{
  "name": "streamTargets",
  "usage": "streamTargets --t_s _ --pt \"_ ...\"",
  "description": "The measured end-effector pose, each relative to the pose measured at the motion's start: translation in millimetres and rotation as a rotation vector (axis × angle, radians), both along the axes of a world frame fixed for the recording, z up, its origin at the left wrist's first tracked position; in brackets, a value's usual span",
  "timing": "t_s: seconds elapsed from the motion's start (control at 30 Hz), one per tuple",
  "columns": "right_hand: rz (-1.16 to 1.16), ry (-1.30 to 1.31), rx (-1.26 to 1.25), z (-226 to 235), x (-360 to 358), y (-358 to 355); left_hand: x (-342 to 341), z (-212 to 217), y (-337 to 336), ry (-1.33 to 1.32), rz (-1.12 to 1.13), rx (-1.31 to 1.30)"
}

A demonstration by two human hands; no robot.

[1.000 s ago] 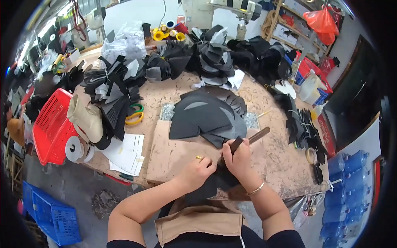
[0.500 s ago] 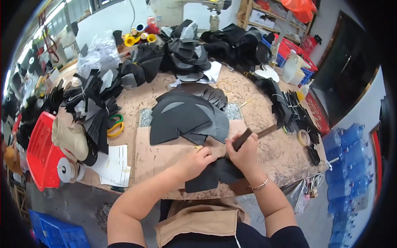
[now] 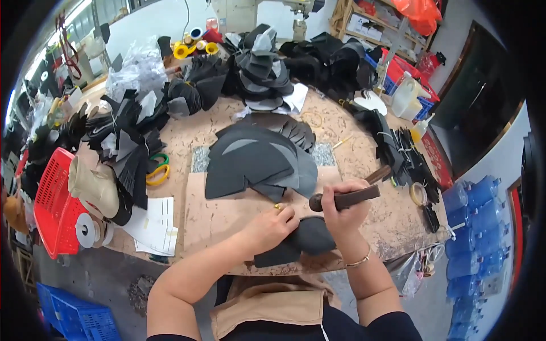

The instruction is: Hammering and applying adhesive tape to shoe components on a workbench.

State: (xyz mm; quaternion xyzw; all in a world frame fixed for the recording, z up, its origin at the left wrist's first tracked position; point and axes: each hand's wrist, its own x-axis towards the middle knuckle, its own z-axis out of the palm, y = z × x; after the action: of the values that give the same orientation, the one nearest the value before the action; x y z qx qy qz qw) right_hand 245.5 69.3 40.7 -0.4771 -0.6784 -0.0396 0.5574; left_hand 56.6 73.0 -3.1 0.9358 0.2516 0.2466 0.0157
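Observation:
In my right hand (image 3: 345,211) is a cobbler's hammer (image 3: 357,197) with a round face and a broad flat end, gripped close to its dark head. Its brown handle sticks out beyond my fingers. My left hand (image 3: 272,228) has its fingers bent down onto the edge of a black cut piece of sheet material (image 3: 314,236), which lies near the table's front edge; the fingertips are partly hidden. Beyond my hands lies a fanned stack of black and grey cut pieces (image 3: 250,165) on a pale board (image 3: 196,227).
Bundles of black pieces (image 3: 259,74) line the back of the worktable (image 3: 352,148). To the left stand a red basket (image 3: 54,210), a beige boot-shaped form (image 3: 94,184), a white spool (image 3: 88,232) and paper sheets (image 3: 156,227). A tape roll (image 3: 418,194) lies right; blue water bottles (image 3: 475,227) stand beyond.
My right hand has lifted and shifted slightly right, turning the hammer so its head lies nearly level. More of the black piece shows. My left hand stays almost in place.

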Motion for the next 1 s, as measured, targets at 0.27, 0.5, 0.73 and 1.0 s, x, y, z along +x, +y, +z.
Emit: streamTargets --t_s 0.27,0.5,0.73,1.0 --pt "-0.007 -0.055 0.024 18 -1 3 0 -4 4 -0.026 0.006 -0.008" --pt "0.034 -0.177 -0.178 -11 -3 2 -6 -7 1 -0.171 0.0 -0.135" --pt "-0.023 0.069 0.072 17 -10 -3 -8 -4 -6 -0.139 0.035 -0.098" --pt "0.137 -0.249 -0.128 2 -8 9 -19 -4 -4 -0.158 0.014 -0.169"
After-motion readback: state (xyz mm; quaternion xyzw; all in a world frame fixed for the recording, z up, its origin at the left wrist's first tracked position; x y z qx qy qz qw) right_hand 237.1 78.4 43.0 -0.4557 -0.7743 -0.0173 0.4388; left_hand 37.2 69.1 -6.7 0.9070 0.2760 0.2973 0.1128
